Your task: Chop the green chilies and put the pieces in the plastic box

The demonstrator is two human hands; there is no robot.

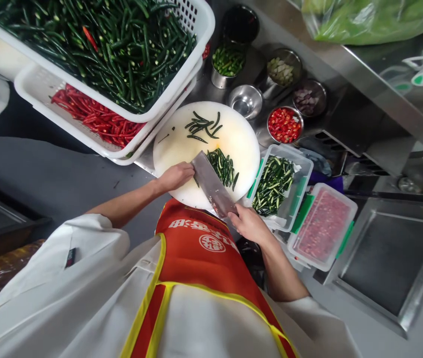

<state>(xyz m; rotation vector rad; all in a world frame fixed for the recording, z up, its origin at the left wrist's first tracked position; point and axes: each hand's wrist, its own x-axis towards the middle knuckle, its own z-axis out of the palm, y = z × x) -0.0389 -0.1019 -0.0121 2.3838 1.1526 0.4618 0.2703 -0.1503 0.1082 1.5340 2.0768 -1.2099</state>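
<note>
A wide-bladed cleaver [212, 183] lies slantwise over the near part of a round white cutting board [170, 117], with small bits stuck to its blade. My right hand [249, 224] is closed round its handle end at the board's near edge. At the opposite end of the blade, the curled fingers of my left hand [177, 176] grip its corner. Against the far side of the blade rests a pile of cut green chilies [226, 168]. Farther back on the board are several loose green chilies [203, 125]. What lies under the blade is hidden.
A white basket [206, 30] of green chilies sits above another with red chilies [99, 117], left of the board. Metal bowls, one with chopped red chilies [284, 125], stand behind. To the right are an open tub of cut green chilies [274, 186] and a lidded box [323, 226].
</note>
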